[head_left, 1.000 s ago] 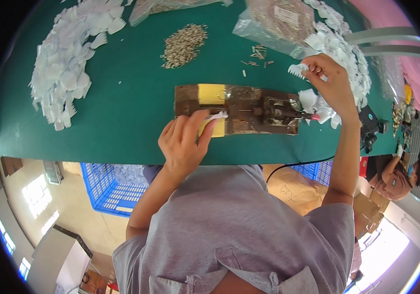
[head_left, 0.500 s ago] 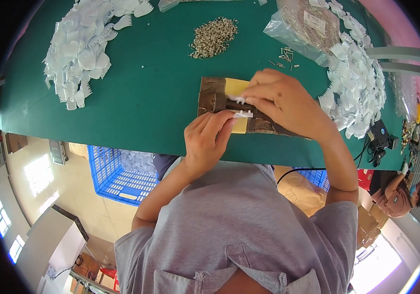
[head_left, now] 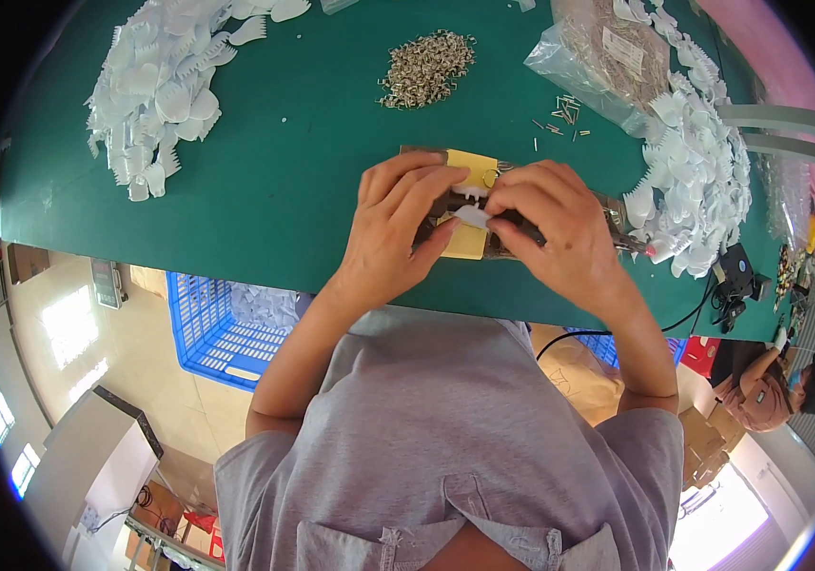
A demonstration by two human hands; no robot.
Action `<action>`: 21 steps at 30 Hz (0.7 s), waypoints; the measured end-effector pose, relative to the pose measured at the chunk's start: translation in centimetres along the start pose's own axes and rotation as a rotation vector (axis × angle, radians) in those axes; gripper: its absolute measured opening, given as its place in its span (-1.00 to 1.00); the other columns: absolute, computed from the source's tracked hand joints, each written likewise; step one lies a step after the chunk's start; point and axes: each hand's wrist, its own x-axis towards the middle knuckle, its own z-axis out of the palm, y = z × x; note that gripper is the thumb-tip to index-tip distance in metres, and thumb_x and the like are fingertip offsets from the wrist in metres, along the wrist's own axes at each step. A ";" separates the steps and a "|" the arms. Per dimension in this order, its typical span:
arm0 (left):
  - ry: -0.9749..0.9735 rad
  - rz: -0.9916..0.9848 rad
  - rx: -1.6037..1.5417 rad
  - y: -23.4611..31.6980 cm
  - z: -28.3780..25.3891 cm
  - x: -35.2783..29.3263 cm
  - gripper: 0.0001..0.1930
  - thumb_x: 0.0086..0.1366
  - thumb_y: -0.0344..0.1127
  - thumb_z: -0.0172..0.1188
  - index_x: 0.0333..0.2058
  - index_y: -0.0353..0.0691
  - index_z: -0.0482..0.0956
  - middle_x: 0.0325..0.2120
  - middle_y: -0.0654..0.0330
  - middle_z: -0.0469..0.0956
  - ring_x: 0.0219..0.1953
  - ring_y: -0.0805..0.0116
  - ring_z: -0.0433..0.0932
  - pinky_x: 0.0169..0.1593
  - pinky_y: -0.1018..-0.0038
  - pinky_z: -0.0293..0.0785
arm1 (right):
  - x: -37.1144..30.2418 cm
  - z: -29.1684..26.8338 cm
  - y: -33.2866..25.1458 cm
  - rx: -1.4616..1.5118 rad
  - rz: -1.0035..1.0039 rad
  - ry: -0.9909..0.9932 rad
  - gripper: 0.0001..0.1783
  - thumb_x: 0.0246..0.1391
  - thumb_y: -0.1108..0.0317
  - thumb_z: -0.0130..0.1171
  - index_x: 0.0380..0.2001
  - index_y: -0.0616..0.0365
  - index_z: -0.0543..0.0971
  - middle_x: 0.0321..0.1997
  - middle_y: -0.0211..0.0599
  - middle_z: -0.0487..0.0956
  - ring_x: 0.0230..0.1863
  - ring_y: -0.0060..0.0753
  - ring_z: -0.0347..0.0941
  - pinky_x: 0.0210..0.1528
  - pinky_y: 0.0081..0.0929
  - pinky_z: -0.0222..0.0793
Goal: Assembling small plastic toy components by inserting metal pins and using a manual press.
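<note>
Both hands meet over a brown block (head_left: 414,150) with yellow patches (head_left: 465,244), at the near side of the green desk (head_left: 274,200). Two small white pieces lie between them, a toothed upper piece (head_left: 471,192) and, just nearer the person, a lower piece (head_left: 470,217). The left hand (head_left: 403,217) has its fingers reaching past the upper piece and its thumb, spread apart from them, beside the lower one. The right hand (head_left: 559,226) has its bent index finger and thumb close together at the right end of the lower piece. Whether either hand is clamped on a piece, I cannot tell.

Beyond the block lie a heap of metal clips (head_left: 426,68) and some loose pins (head_left: 567,110), near a clear bag (head_left: 607,52). White comb-like pieces are piled at far left (head_left: 155,95) and at right (head_left: 697,181), with a black device (head_left: 736,273) just beside the right pile.
</note>
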 end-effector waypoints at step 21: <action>-0.028 -0.023 -0.198 -1.6 0.3 0.9 -0.58 0.00 -0.43 0.54 -0.13 -0.15 0.62 -0.16 0.16 0.61 0.04 0.09 0.56 0.07 0.21 0.51 | 0.3 1.1 -0.4 0.330 0.304 0.131 -0.81 0.00 0.46 0.47 -0.32 0.12 0.64 -0.31 -0.34 0.62 -0.22 -0.21 0.52 -0.07 -0.30 0.39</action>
